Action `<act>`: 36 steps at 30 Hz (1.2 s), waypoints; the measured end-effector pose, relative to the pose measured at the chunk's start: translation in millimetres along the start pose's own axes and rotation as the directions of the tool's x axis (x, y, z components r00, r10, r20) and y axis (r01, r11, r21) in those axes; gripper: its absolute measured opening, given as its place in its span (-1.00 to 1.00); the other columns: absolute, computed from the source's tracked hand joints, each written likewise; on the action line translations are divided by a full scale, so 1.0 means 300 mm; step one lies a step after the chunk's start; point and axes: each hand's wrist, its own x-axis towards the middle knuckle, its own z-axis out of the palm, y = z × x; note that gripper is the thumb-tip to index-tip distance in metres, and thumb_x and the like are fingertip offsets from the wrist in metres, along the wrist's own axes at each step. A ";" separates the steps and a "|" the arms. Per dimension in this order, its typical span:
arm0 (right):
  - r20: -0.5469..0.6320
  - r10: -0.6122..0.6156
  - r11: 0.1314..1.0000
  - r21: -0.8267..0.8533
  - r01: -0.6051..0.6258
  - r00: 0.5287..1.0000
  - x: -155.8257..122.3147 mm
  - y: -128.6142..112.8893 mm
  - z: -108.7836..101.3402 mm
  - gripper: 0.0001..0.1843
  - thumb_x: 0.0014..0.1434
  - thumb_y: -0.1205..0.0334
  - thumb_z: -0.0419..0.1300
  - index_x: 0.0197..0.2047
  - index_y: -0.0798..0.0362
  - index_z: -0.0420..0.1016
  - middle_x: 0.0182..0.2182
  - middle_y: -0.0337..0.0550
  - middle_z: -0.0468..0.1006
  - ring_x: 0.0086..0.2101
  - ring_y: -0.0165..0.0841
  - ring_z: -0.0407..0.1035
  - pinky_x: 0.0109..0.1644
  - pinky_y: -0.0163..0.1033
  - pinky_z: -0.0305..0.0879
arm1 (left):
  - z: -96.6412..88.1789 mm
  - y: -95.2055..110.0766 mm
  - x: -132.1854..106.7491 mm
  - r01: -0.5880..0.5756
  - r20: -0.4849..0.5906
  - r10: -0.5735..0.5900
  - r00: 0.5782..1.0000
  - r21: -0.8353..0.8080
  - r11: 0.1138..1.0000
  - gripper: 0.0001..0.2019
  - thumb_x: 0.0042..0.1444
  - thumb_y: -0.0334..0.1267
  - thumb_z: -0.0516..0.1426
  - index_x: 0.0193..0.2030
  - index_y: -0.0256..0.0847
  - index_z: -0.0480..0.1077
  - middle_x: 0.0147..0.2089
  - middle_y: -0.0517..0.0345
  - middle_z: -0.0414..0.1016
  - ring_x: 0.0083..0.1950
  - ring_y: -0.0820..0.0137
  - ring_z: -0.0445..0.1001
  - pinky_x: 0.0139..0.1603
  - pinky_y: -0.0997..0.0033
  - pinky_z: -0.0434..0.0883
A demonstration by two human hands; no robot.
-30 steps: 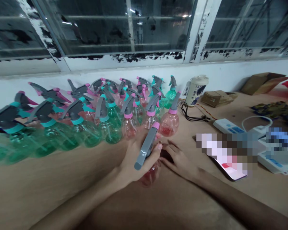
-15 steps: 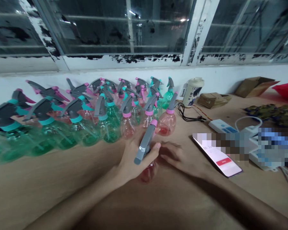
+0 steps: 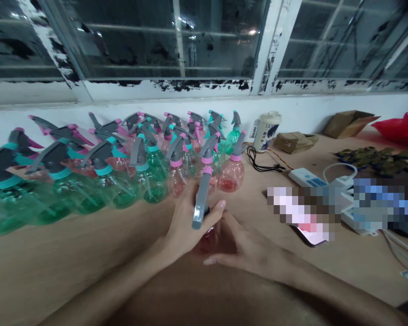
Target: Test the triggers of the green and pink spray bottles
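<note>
A pink spray bottle with a grey trigger head (image 3: 201, 199) stands on the table in front of me. My left hand (image 3: 184, 222) is closed round its neck, just under the grey head. Curved against the right side of the bottle's clear pink body is my right hand (image 3: 255, 249), thumb at the front and fingers behind. Part of the body is hidden by both hands. Just beyond stands another pink spray bottle (image 3: 231, 174) with a little red at its base. Left of it is a green spray bottle (image 3: 151, 183) with a turquoise collar.
Several more green and pink spray bottles fill the table's left and back, along the wall. At the right lie a phone (image 3: 314, 237), a white power strip (image 3: 308, 178), a black cord (image 3: 265, 165) and brown packets (image 3: 296, 141). A printed cup (image 3: 267, 131) stands behind.
My right hand has come down and towards me, from behind the bottle to its right side. My left hand stays on the bottle's neck. The view has shifted slightly right.
</note>
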 end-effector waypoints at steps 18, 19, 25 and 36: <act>-0.271 0.046 0.997 -0.040 -0.059 0.962 -0.078 0.057 0.032 -0.32 -0.05 -0.01 0.27 0.09 -0.05 0.12 -0.10 -0.03 0.41 -0.09 -0.09 0.32 -0.09 0.06 0.31 | 0.014 0.033 -0.053 -0.085 0.221 0.080 0.972 0.014 0.996 -0.10 -0.15 -0.18 0.24 0.28 -0.20 -0.17 0.30 -0.14 0.01 0.28 0.06 0.06 0.25 -0.03 0.12; -0.272 0.075 0.995 -0.042 -0.090 0.959 -0.093 0.075 0.014 -0.34 -0.04 0.00 0.26 0.09 -0.05 0.12 -0.09 -0.03 0.42 -0.09 -0.10 0.32 -0.09 0.05 0.31 | 0.018 0.026 -0.062 -0.069 0.243 0.061 0.968 0.027 0.997 -0.07 -0.15 -0.15 0.25 0.29 -0.21 -0.20 0.32 -0.16 -0.03 0.31 0.04 0.02 0.26 -0.05 0.09; -0.382 0.177 0.964 -0.117 -0.238 0.907 -0.129 0.195 -0.113 -0.26 -0.10 -0.10 0.28 0.09 0.00 0.17 -0.08 0.01 0.46 -0.10 -0.05 0.38 -0.10 0.06 0.34 | 0.023 -0.054 -0.123 -0.007 0.308 -0.022 0.951 0.092 0.996 -0.22 -0.04 -0.19 0.19 0.27 -0.11 -0.13 0.32 -0.06 0.01 0.31 0.11 0.02 0.27 -0.08 0.05; -0.554 0.195 0.944 -0.119 -0.309 0.809 -0.037 0.387 -0.351 -0.29 -0.14 -0.12 0.29 0.02 0.02 0.24 -0.12 0.07 0.50 -0.18 -0.06 0.44 -0.16 0.06 0.39 | -0.033 -0.141 -0.209 0.116 0.207 -0.154 0.966 0.185 0.976 -0.56 0.08 -0.29 0.10 0.10 -0.01 0.11 0.10 0.07 0.29 0.12 0.20 0.31 0.12 0.00 0.27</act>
